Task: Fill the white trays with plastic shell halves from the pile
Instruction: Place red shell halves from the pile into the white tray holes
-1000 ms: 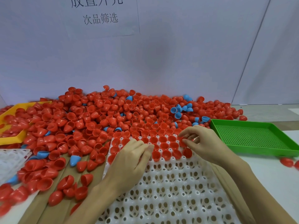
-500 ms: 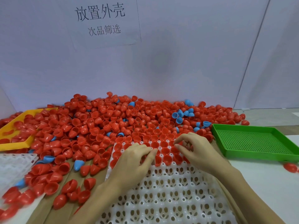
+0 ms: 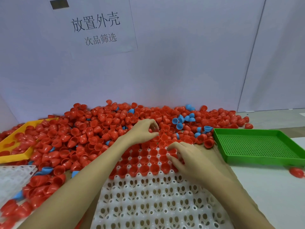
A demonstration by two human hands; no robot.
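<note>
White paper sheet (image 3: 99, 27) stuck on the pale wall (image 3: 189, 55), two lines of printed black Chinese characters, larger top line 放置外壳, smaller line beneath 次品筛选, small dark grey rectangle at the sheet's upper left, no readable marks inside it

Two bare forearms and hands, no sleeves in view

Both arms are uncovered from the bottom edge of the view up to the fingers: no sleeve, cuff, glove, watch, ring or bracelet shows on either. The left hand (image 3: 143, 131) is slender with short, unpainted nails. The right hand (image 3: 189, 158) is slightly blurred, so its nails cannot be made out.
</note>
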